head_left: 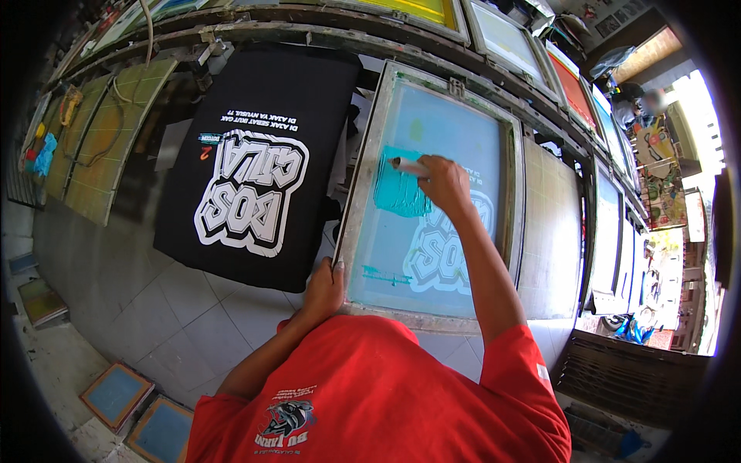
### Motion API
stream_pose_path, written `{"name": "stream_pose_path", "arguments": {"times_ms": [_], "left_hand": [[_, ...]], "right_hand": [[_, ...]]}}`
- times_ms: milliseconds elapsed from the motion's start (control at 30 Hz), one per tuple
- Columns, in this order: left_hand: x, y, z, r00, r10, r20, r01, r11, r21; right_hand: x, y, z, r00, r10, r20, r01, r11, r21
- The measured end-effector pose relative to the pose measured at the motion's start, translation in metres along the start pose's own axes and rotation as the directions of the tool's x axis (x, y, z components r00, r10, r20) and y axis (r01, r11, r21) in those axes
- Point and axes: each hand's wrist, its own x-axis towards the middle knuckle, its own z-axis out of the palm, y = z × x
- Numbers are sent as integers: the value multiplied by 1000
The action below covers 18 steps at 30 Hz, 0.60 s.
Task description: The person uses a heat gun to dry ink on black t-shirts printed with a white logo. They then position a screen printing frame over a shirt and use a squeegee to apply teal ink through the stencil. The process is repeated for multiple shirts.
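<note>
While right hand grips squeegee in teal ink near top of screen, we keep left hand spread on frame's lower edge. Judgement: pull evenly, steady pressure, frame must not shift on worktop.

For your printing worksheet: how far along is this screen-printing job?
Done: a black printed T-shirt lies finished beside the framed mesh screen. In hand: the right hand drags a white-handled tool through teal ink; the left hand steadies the frame. Left: the pale lettering remains uncovered.
</note>
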Motion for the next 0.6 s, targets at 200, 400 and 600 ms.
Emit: {"name": "stream_pose_path", "arguments": {"times_ms": [200,400,600], "left_hand": [[1,-6,1,1000,-13,2,13,999,35],[-1,-9,3,1000,-31,-4,31,999,35],[-2,1,-1,999,-34,-1,34,999,9]], "right_hand": [[33,12,19,1000,18,2,-18,999,-36],[19,-3,15,992,93,87,-85,992,-94],[-33,-27,17,996,56,66,-52,997,-62]]}}
